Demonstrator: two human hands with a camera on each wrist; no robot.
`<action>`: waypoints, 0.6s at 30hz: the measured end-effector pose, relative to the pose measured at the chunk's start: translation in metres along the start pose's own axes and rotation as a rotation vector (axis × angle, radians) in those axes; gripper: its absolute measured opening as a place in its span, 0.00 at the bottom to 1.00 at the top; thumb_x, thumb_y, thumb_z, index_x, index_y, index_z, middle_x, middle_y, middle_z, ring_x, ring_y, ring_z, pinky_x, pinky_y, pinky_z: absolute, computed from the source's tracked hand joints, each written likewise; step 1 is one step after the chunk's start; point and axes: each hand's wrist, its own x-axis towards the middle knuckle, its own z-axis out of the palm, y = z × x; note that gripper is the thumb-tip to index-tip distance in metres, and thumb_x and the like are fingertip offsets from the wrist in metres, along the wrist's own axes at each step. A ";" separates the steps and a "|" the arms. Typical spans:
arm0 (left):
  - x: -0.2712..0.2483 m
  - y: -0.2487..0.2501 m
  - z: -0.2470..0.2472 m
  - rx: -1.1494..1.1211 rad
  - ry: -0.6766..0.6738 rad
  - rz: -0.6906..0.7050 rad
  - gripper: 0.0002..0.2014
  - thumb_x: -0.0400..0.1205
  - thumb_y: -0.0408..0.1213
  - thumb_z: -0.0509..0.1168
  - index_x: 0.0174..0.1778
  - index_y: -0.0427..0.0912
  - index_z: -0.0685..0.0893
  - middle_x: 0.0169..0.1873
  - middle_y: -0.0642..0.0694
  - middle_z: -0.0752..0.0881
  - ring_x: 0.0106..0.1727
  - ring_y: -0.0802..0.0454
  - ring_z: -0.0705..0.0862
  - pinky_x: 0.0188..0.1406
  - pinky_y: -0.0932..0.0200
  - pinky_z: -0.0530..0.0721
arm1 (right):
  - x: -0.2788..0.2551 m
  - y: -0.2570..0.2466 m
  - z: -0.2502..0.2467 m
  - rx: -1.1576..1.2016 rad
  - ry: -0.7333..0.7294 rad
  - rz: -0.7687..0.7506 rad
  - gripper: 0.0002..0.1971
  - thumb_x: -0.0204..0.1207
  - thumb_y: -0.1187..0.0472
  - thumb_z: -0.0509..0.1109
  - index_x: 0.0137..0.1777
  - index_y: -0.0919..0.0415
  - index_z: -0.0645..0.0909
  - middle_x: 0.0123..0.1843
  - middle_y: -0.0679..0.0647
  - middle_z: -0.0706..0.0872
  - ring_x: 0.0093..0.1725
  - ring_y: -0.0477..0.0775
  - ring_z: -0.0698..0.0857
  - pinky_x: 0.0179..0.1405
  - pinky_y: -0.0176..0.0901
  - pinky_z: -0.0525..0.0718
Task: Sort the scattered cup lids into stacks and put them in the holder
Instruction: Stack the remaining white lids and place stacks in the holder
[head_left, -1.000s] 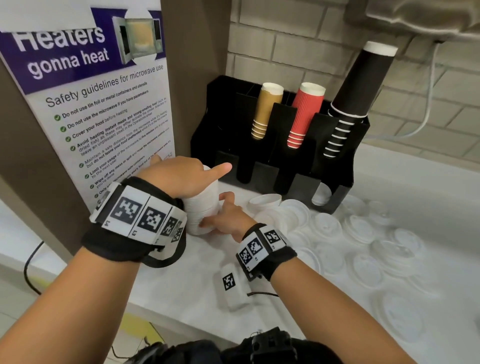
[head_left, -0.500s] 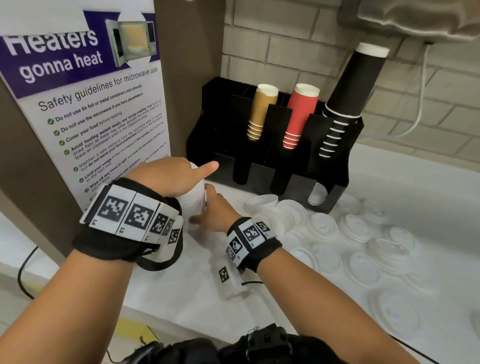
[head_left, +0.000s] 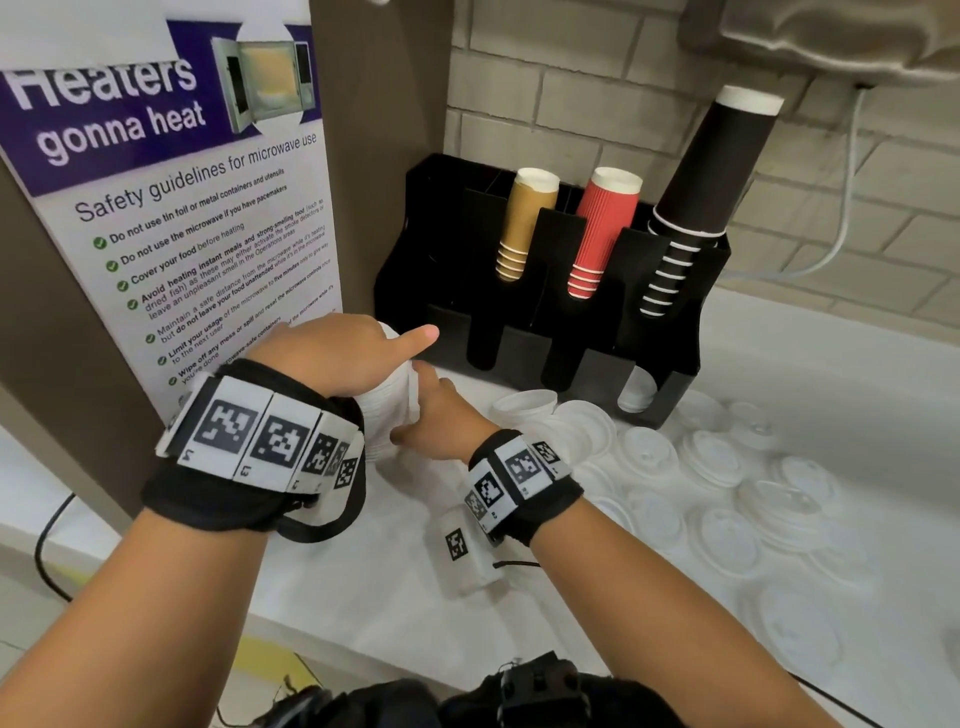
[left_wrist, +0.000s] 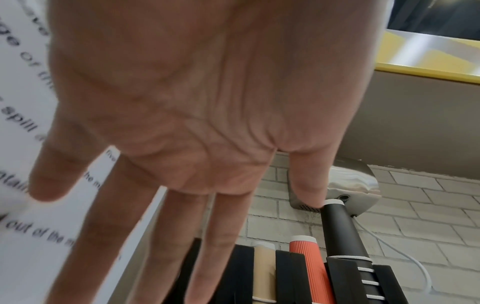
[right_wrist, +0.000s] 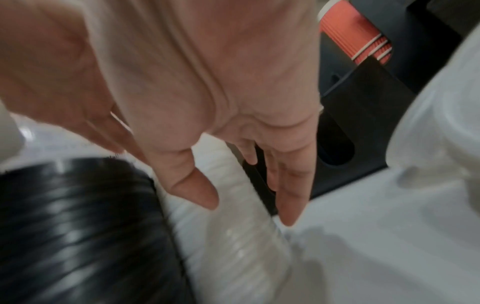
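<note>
A tall stack of white cup lids (head_left: 387, 415) stands on the white counter just left of the black holder (head_left: 524, 353). My left hand (head_left: 363, 353) rests on top of it, index finger stretched toward the holder; in the left wrist view the left hand (left_wrist: 194, 195) shows straight, spread fingers. My right hand (head_left: 431, 410) touches the stack's right side with straight fingers. The right wrist view shows the right hand (right_wrist: 246, 185) against the white stack (right_wrist: 233, 216), with a black ribbed stack (right_wrist: 78, 226) beside it. Loose white lids (head_left: 717, 457) lie scattered to the right.
The holder carries tan cups (head_left: 524, 223), red cups (head_left: 602, 228) and tall black cups (head_left: 711, 171); a few lids (head_left: 636, 389) sit in its lower right slot. A poster panel (head_left: 197, 234) walls off the left. A tagged white block (head_left: 462, 551) lies near the counter's front edge.
My right hand has slid a little further along the stack's side toward the holder. The left hand stays on top of the stack.
</note>
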 end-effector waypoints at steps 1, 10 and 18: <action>0.000 0.001 0.000 0.005 0.020 0.015 0.38 0.82 0.68 0.42 0.73 0.45 0.78 0.70 0.43 0.80 0.71 0.45 0.76 0.71 0.48 0.68 | -0.004 -0.001 -0.008 0.009 0.023 -0.001 0.43 0.74 0.62 0.74 0.83 0.60 0.50 0.76 0.62 0.64 0.72 0.62 0.73 0.64 0.49 0.79; 0.015 0.046 0.012 -0.558 0.319 0.538 0.09 0.83 0.41 0.64 0.57 0.54 0.86 0.46 0.61 0.85 0.41 0.70 0.82 0.38 0.78 0.75 | -0.027 0.040 -0.171 0.395 0.622 0.186 0.10 0.78 0.63 0.66 0.56 0.59 0.70 0.43 0.50 0.77 0.38 0.45 0.76 0.35 0.32 0.78; 0.040 0.078 0.070 -0.806 0.210 0.555 0.08 0.82 0.34 0.66 0.45 0.54 0.86 0.42 0.56 0.87 0.40 0.61 0.87 0.41 0.72 0.81 | 0.004 0.112 -0.195 -0.325 0.401 0.547 0.19 0.85 0.65 0.57 0.73 0.71 0.73 0.73 0.67 0.76 0.73 0.64 0.75 0.61 0.46 0.73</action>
